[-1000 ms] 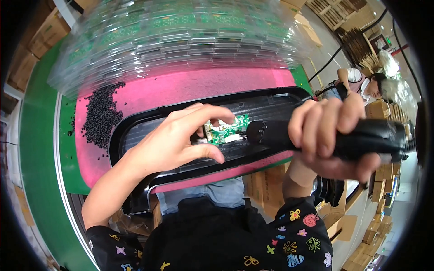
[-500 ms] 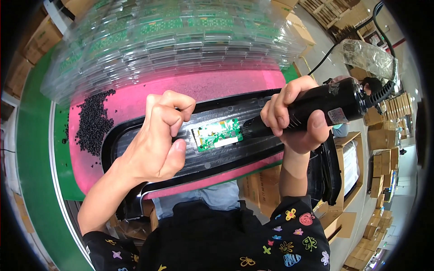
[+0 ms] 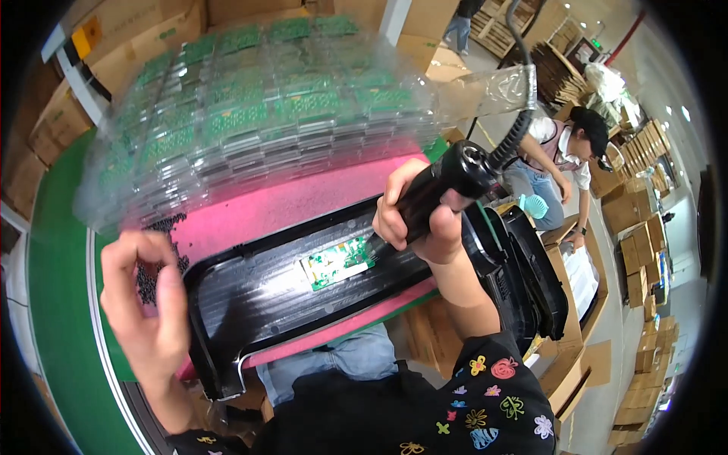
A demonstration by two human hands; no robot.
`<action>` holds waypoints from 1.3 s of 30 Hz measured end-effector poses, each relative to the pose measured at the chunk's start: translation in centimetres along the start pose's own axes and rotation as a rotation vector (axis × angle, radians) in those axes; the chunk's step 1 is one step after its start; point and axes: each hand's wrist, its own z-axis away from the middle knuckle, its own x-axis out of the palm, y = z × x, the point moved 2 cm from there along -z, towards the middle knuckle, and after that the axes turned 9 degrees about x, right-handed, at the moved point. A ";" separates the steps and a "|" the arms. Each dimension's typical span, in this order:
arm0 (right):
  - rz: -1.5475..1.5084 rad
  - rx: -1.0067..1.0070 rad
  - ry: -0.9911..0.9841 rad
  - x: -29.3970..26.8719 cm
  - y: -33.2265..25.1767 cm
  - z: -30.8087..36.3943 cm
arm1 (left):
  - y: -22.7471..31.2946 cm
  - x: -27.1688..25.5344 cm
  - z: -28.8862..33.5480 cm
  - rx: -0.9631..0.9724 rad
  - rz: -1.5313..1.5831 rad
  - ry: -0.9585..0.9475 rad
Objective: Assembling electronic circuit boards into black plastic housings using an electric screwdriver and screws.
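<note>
My right hand [image 3: 421, 216] grips a black electric screwdriver [image 3: 447, 182] with a coiled cable at its back end. The nose of the tool comes down at the right end of a small green circuit board [image 3: 334, 264]; whether the bit touches it I cannot tell. That board lies inside a long black plastic housing [image 3: 250, 292]. Off the left end of the housing, my left hand [image 3: 144, 303] hovers in front of a pile of small black screws [image 3: 182, 263]. Its fingers are loosely curled, thumb and fingers apart, and nothing shows between them.
Stacked clear trays of green boards [image 3: 250, 114] stand behind the pink mat [image 3: 303, 186]. More black housings [image 3: 523, 265] are at the right, beside an open carton [image 3: 580, 334]. A person [image 3: 561, 152] in a dark cap reaches into that carton.
My left hand has gone from beside the circuit board leftward to the screw pile, its fist loosening. The screwdriver is more upright, still near the board's right end. The view has shifted.
</note>
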 end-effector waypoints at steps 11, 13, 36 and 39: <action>-0.433 0.191 0.631 -3.3 -1.0 -2.0 | -3.3 -6.0 15.6 -0.716 -0.315 -0.645; -0.517 0.183 0.585 -2.6 -0.3 -1.0 | 0.0 -5.0 15.5 -1.232 0.083 -0.541; 1.426 1.133 0.839 -28.0 1.8 32.4 | 0.8 -14.5 20.5 -0.321 0.563 1.407; 1.568 1.185 0.855 -26.4 5.9 36.1 | -5.1 -20.8 25.4 -0.308 0.859 0.959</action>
